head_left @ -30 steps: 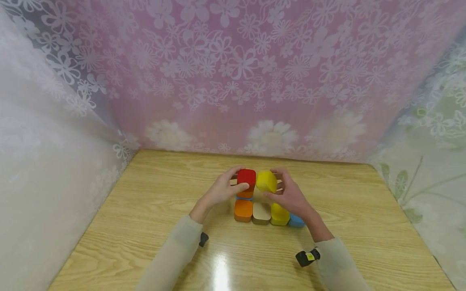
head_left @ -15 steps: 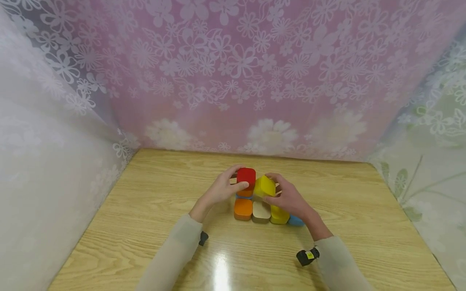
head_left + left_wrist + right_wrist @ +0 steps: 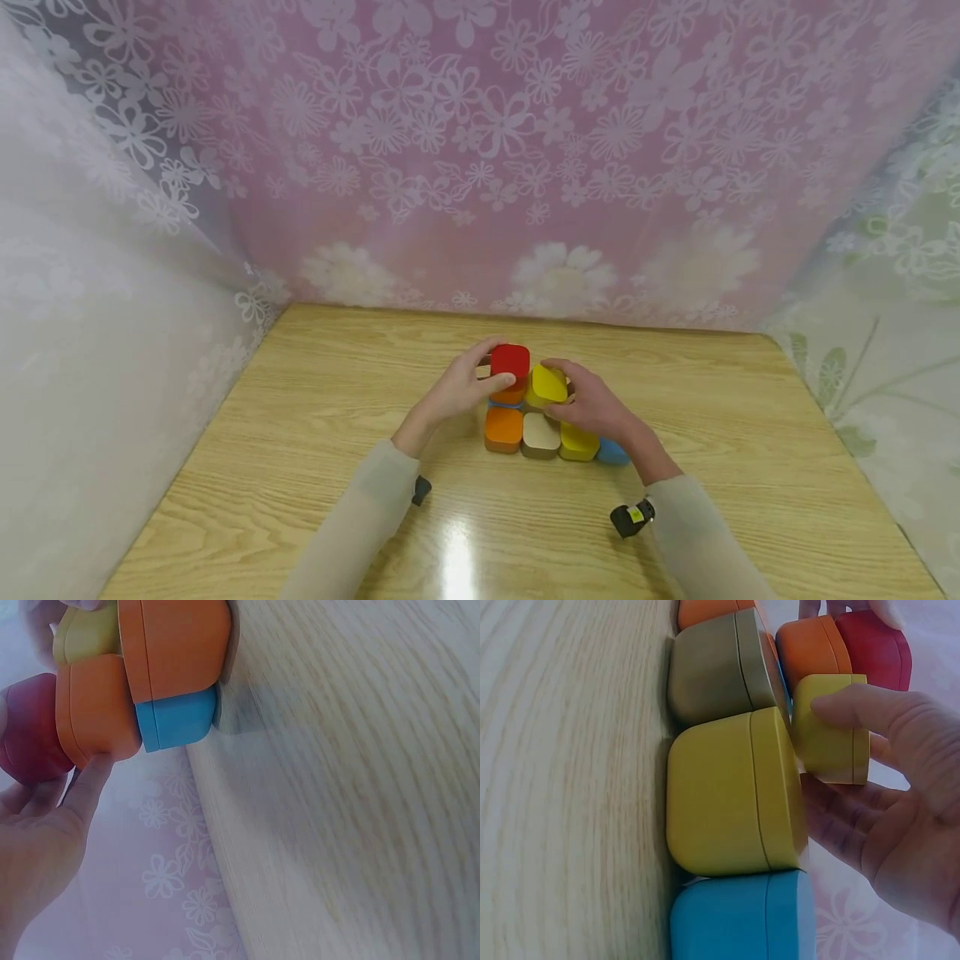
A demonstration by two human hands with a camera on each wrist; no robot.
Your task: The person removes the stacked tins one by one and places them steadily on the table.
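Note:
At the table's middle my left hand (image 3: 456,390) grips a red rounded block (image 3: 511,358) on top of an orange block (image 3: 97,709), its thumb in front of the red one. A blue block (image 3: 180,720) lies under that orange one. My right hand (image 3: 596,406) pinches a yellow rounded block (image 3: 549,383) between thumb and fingers, upright beside the orange block in the stack. In front runs a row: an orange block (image 3: 503,427), a beige block (image 3: 541,433), a second yellow block (image 3: 720,795) and a blue block (image 3: 735,919). What is under the held yellow block is hidden.
The wooden table (image 3: 315,400) reaches back to a pink flowered curtain (image 3: 480,167). Pale curtains hang at the left and right. Dark cameras are strapped at both wrists, the right one (image 3: 630,518) near the tabletop.
My right hand has brought the yellow block down and turned it from tilted to upright, next to the stack. The left hand has kept its place on the red block.

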